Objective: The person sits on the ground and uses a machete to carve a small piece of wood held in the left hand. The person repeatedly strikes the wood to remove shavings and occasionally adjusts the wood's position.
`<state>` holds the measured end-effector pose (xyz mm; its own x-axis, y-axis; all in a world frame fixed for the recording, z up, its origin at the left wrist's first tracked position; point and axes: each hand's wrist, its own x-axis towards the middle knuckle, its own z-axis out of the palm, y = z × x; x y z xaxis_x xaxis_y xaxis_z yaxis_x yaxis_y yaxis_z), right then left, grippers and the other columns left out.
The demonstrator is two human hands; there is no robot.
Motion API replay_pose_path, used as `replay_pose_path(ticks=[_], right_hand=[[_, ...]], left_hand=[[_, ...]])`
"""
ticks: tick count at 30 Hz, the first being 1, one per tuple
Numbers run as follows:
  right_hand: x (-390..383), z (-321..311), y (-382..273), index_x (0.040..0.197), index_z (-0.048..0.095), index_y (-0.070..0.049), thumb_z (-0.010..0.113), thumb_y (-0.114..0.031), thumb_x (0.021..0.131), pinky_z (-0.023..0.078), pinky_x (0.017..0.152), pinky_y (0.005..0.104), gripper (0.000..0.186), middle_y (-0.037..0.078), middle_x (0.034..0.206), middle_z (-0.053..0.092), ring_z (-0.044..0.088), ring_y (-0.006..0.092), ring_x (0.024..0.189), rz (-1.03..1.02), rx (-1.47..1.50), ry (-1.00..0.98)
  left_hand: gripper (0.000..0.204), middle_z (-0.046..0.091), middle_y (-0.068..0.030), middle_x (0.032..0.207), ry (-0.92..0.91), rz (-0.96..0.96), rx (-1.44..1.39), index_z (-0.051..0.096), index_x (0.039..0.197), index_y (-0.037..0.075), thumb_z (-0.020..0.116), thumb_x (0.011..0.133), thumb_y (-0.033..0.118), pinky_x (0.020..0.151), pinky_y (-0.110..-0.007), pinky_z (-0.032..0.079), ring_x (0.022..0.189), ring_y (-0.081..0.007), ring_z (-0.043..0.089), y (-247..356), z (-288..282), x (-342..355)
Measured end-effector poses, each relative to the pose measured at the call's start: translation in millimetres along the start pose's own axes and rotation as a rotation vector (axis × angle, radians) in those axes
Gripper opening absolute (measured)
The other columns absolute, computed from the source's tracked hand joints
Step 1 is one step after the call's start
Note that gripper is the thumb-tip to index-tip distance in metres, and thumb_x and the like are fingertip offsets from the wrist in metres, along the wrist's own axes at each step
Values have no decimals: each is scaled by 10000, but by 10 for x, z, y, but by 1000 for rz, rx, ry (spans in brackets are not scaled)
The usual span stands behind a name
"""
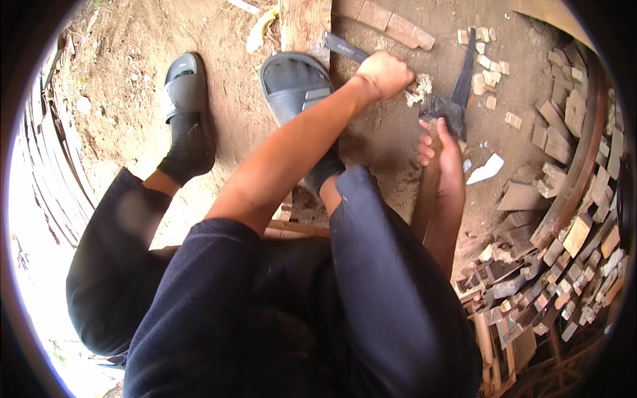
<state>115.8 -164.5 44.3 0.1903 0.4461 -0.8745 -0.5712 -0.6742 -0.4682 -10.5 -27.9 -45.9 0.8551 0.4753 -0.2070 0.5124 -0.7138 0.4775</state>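
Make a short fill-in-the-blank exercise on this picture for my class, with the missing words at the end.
1. The left hand holds a dark flat bar ____ (above or below) the right hand in the picture.
2. The handle of the pick-like tool, held in the right hand, is made of ____.
3. The number of slide sandals in view is ____.
4. The heaped wood pieces lie toward the picture's ____ side.

Missing words: above; wood; two; right.

Blackish pick head, brown handle, dark blue-grey flat bar, grey sandals, tan soil
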Motion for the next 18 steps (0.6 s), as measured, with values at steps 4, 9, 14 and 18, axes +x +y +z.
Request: replay_pose_path(ticks=[4,9,14,18], right_hand=[[167,-177,103,1098,456,35,458,-397,916,328,439,213,469,-14,678,409,370,63,507,-30,177,28],[77,-256,39,1096,455,25,455,-399,917,315,431,200,461,-28,664,378,337,58,471,265,246,-217],[152,-168,186,1113,448,25,479,-354,915,310,436,186,429,-25,676,394,352,50,483,156,427,19],[-147,-234,208,1107,441,32,481,-342,916,311,409,178,422,-31,675,393,357,40,480,229,191,-134]], left_hand=[[151,674,-90,807,4,41,35,667,805,100,552,764,187,677,-350,522,756,-228,661,-15,-17,36],[161,672,-97,799,-66,98,46,667,823,102,545,772,194,692,-351,522,770,-234,660,-51,-143,-104],[155,675,-84,819,-76,102,46,668,835,96,546,769,166,704,-353,528,770,-237,659,6,-106,-40],[139,668,-99,785,-97,117,41,660,795,81,583,739,183,672,-344,529,755,-235,658,10,-48,-218]])
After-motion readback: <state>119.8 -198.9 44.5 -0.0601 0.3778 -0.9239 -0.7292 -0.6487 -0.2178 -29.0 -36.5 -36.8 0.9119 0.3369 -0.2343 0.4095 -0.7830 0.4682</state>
